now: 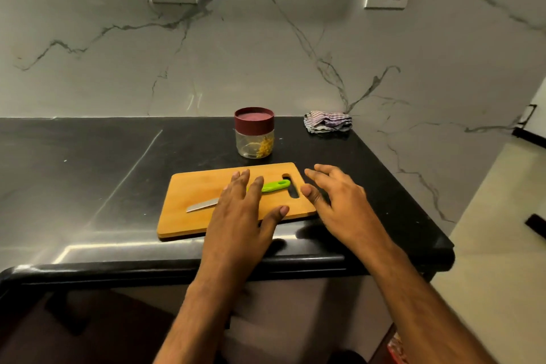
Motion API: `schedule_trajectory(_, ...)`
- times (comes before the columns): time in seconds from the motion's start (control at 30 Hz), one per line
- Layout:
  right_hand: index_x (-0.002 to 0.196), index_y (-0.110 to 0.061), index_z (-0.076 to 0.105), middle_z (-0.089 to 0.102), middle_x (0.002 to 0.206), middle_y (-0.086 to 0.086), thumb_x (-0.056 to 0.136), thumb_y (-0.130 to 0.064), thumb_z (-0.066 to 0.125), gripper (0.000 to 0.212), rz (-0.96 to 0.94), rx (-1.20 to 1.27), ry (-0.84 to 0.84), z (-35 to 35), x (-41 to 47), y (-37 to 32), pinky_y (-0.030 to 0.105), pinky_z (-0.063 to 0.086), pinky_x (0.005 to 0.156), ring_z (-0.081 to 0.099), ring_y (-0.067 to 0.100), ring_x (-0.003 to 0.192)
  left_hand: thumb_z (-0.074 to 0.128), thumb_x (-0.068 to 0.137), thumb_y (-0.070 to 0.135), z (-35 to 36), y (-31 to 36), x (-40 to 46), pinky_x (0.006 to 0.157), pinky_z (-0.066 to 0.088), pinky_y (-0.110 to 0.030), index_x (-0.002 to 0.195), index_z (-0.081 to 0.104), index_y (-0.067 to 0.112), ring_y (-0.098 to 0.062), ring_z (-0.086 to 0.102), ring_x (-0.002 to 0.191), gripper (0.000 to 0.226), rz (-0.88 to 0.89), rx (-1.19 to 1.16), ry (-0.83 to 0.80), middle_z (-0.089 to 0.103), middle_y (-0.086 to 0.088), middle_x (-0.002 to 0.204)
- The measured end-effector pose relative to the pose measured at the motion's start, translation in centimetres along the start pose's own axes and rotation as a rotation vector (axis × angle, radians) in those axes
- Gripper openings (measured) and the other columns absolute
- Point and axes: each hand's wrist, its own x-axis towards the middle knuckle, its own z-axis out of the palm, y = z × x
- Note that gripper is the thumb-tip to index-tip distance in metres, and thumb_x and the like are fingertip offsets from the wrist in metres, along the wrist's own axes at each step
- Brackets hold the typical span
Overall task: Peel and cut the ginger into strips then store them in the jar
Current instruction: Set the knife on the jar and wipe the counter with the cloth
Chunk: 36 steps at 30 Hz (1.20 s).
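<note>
A: Starting at the left, what's on the cutting board (189, 189)?

B: A knife (236, 196) lies across it, steel blade pointing left, green handle to the right. The left hand (240, 216) hovers flat over the knife's middle, fingers straight and spread, gripping nothing.

A: And the ginger?

B: No whole piece shows on the board. The only ginger I can see is a small heap of yellow strips (264, 146) inside the jar (254, 143), which stands just beyond the board's far edge with its maroon lid (254, 120) on.

A: The right hand (339, 201)?

B: Off the board's right end, above the black counter (88, 174), fingers loosely spread and empty. The two hands are apart.

A: So it looks finished?

B: I'd judge so. If the jar must move, it looks like light clear plastic, stiff and smooth, so grasp around the lid or wall. The strips are soft and slight. Farther right, a crumpled striped cloth (328, 122) sits by the wall.
</note>
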Motion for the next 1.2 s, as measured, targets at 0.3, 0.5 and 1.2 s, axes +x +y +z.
schedule_trajectory(0.3,0.127,-0.033,0.059,0.054,0.121,-0.013,0.098,-0.042,0.048,0.033,-0.231,0.02,-0.038,1.4,4.1,0.5,0.038,0.045,0.091,0.051,0.008,0.109,0.051,0.096,0.057,0.0,0.1,3.1,0.122,0.022,-0.039,0.152,0.039,0.026,-0.019,0.019,0.151,0.065,-0.013,0.043,0.023,0.024,-0.002,0.165)
schedule_trajectory(0.5,0.127,-0.038,0.059,0.055,0.124,-0.016,0.093,-0.047,0.055,0.036,-0.31,-0.05,-0.192,3.0,6.0,-1.7,0.037,0.037,0.097,0.048,0.008,0.114,0.053,0.097,0.054,-0.5,-1.8,2.5,0.121,0.025,-0.04,0.153,0.038,0.025,-0.019,0.029,0.147,0.065,-0.096,0.047,-0.033,0.029,-0.002,0.163)
schedule_trajectory(1.2,0.11,-0.014,0.07,0.057,0.1,-0.002,0.091,-0.024,0.065,0.023,-0.231,0.232,0.494,2.4,16.0,-1.8,0.024,0.055,0.077,0.059,0.008,0.09,0.049,0.099,0.054,-2.8,-3.4,12.5,0.124,-0.007,-0.041,0.16,0.002,0.02,-0.023,-0.01,0.154,0.084,0.099,0.268,0.179,-0.004,-0.01,0.168)
